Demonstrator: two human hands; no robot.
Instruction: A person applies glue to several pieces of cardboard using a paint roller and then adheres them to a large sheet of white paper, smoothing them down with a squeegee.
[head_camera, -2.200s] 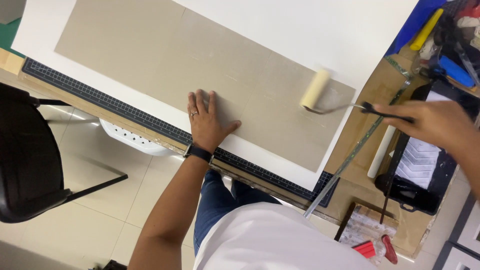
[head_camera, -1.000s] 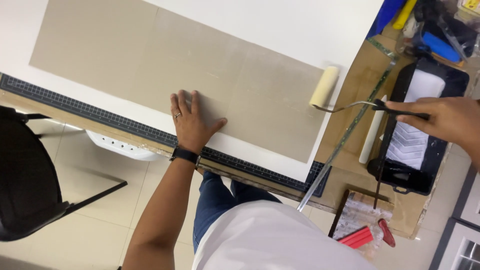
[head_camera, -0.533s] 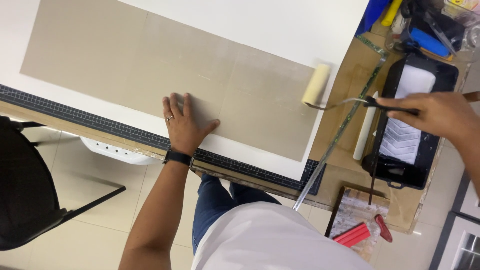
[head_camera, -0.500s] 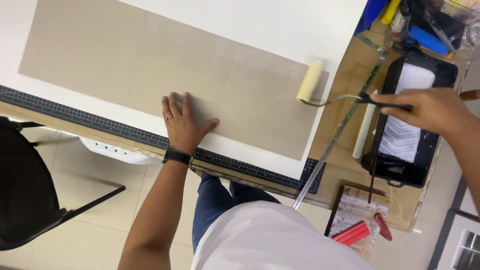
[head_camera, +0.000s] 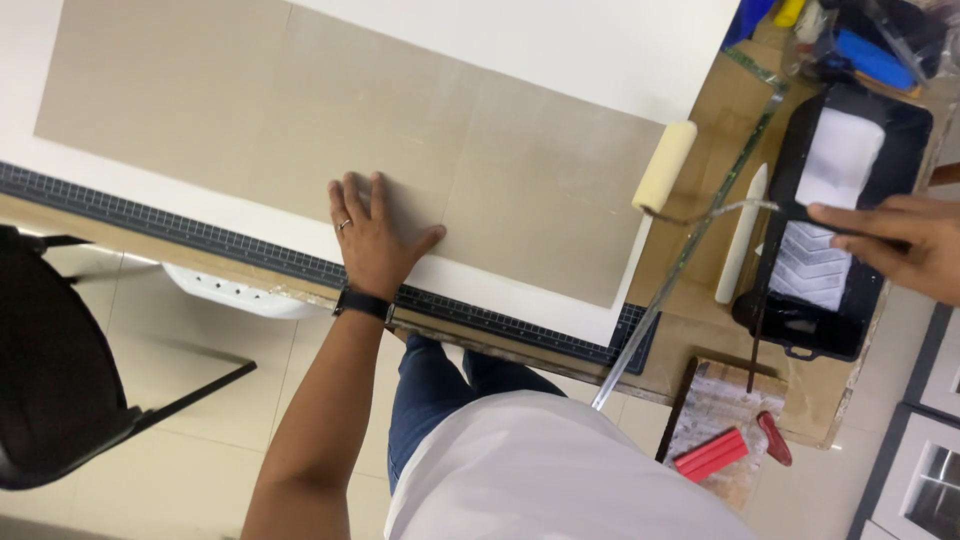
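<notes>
While your right hand (head_camera: 895, 245) grips the dark handle of the paint roller (head_camera: 665, 166), fingers closed around it, the pale foam sleeve sits at the right edge of the white board (head_camera: 560, 45), just past the end of the beige sheet (head_camera: 300, 110) and partly over the brown tabletop (head_camera: 720, 110). Your left hand (head_camera: 372, 238) lies flat and spread, palm down, on the near edge of that beige sheet, with a ring on one finger and a dark watch (head_camera: 362, 303) at the wrist. Beneath the board, a black cutting mat (head_camera: 150, 218) with a grid shows along the near edge. A long clear ruler (head_camera: 680, 260) runs diagonally beside the board's right end. Just under your right hand stands a black roller tray (head_camera: 850, 215) with a white ribbed ramp, and a white bone folder (head_camera: 742, 235) lies beside it. Nearer to you, a red utility knife (head_camera: 712, 455) rests on a small board, and a black chair (head_camera: 60, 370) stands at your left.
</notes>
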